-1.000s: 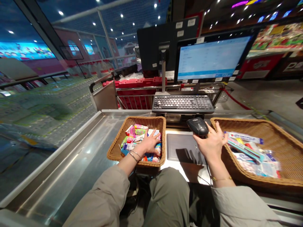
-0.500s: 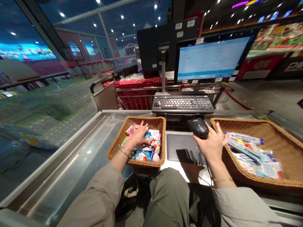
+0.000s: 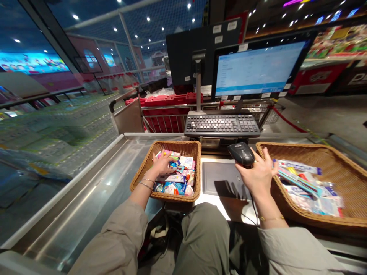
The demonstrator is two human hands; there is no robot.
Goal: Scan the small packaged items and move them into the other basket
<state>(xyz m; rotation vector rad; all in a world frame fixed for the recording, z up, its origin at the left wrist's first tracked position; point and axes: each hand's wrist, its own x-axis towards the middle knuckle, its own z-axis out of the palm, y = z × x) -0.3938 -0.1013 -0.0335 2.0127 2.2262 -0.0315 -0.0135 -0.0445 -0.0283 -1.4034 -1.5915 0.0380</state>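
Note:
My left hand [image 3: 161, 165] is inside the left wicker basket [image 3: 137, 179], resting on small packaged goods with its fingers spread. A round blue item [image 3: 172, 165] lies between its thumb and fingers; I cannot see a firm grip on it. Around it are a white box [image 3: 186, 162], a long white packet [image 3: 171, 178] and a blue packet with a cartoon figure [image 3: 173, 188]. My right hand [image 3: 256, 173] is closed round a black barcode scanner [image 3: 241, 153], above the grey counter plate [image 3: 218, 178]. The scanner's handle is mostly hidden by the palm.
A second wicker basket [image 3: 341, 172] with toothbrush-like packs [image 3: 299, 182] stands at the right. Behind the plate are a keyboard [image 3: 222, 124] and a lit monitor [image 3: 258, 70]. The scanner cable [image 3: 253, 208] hangs below my right hand. A metal counter rim [image 3: 71, 183] runs along the left.
My left hand has shifted left and slightly down inside the basket, and the round blue item has moved left too. More packets show beside it. My right hand stays nearly still with the scanner.

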